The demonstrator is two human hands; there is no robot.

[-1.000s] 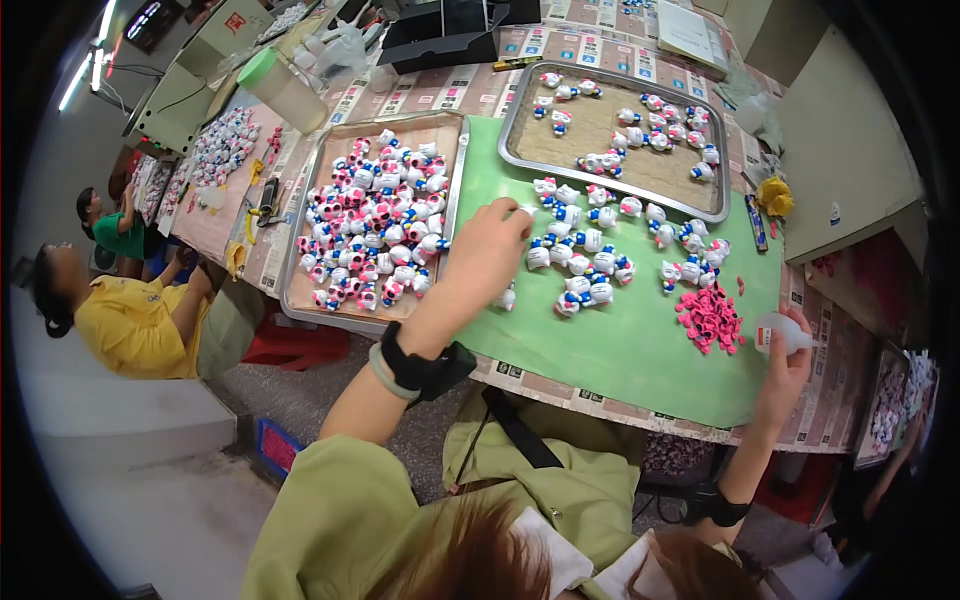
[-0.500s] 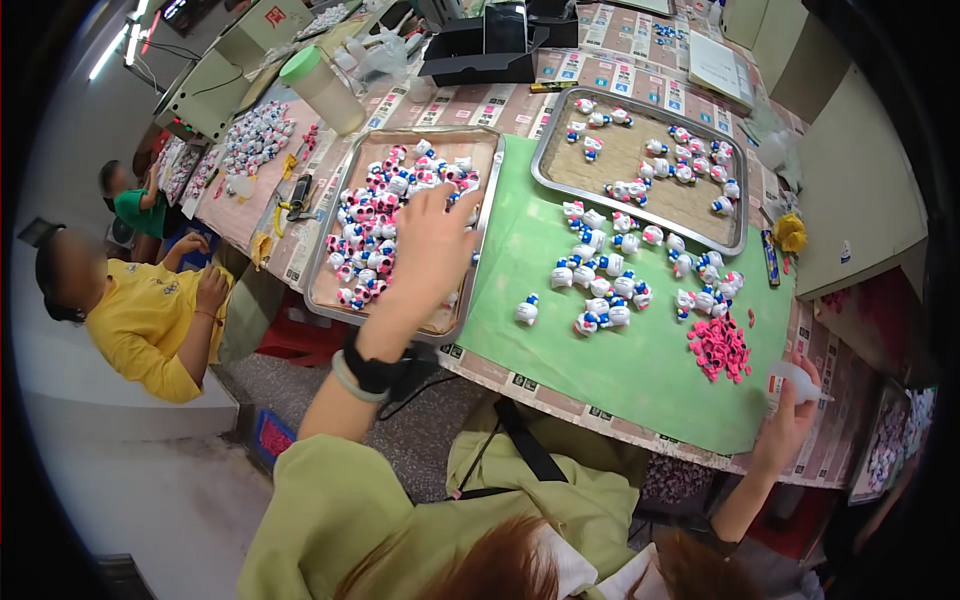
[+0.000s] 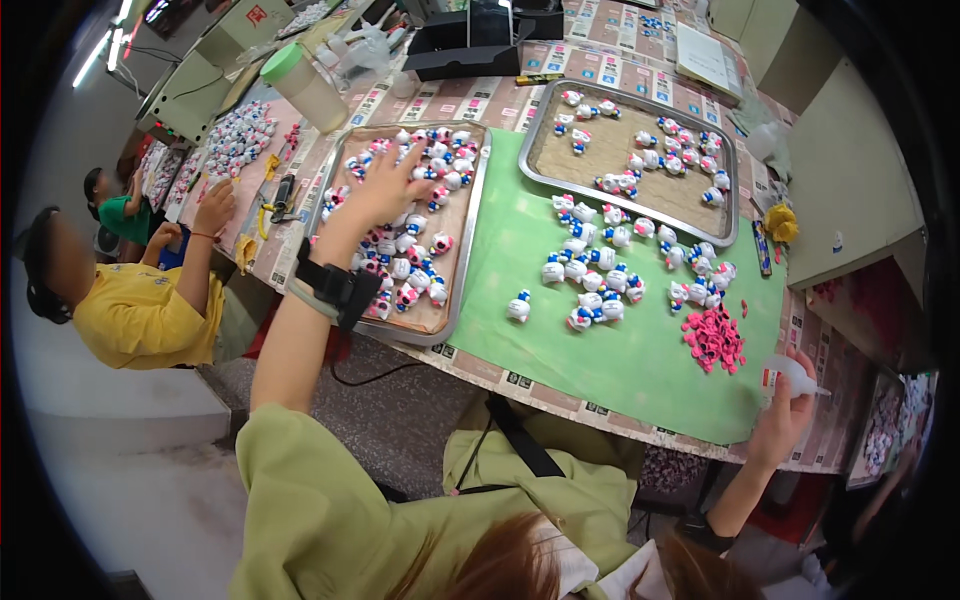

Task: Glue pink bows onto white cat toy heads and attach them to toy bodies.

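Note:
My left hand (image 3: 385,190), its fingers spread, reaches over the left metal tray (image 3: 455,290) and touches the small white, blue and pink figurines (image 3: 405,268) lying crowded in it. Part of that heap is hidden under the hand and forearm. At the right end of the green mat (image 3: 610,375), my right hand (image 3: 785,420) grips a small white squeeze bottle (image 3: 792,370) with a thin nozzle pointing right. Close to it lies a pile of small pink pieces (image 3: 713,338). More figurines (image 3: 598,272) stand and lie grouped on the mat.
A second metal tray (image 3: 560,165), with spaced figurines, overlaps the mat's far edge. Beyond stand a green-lidded jar (image 3: 305,90) and a black box (image 3: 465,55). Pliers (image 3: 270,212) lie left of my tray. A co-worker in yellow (image 3: 150,310) sits at the left.
My left hand has moved left and away from me over the tray, its fingers spreading, uncovering figurines at the near right. My right hand still holds the bottle; the view has shifted slightly.

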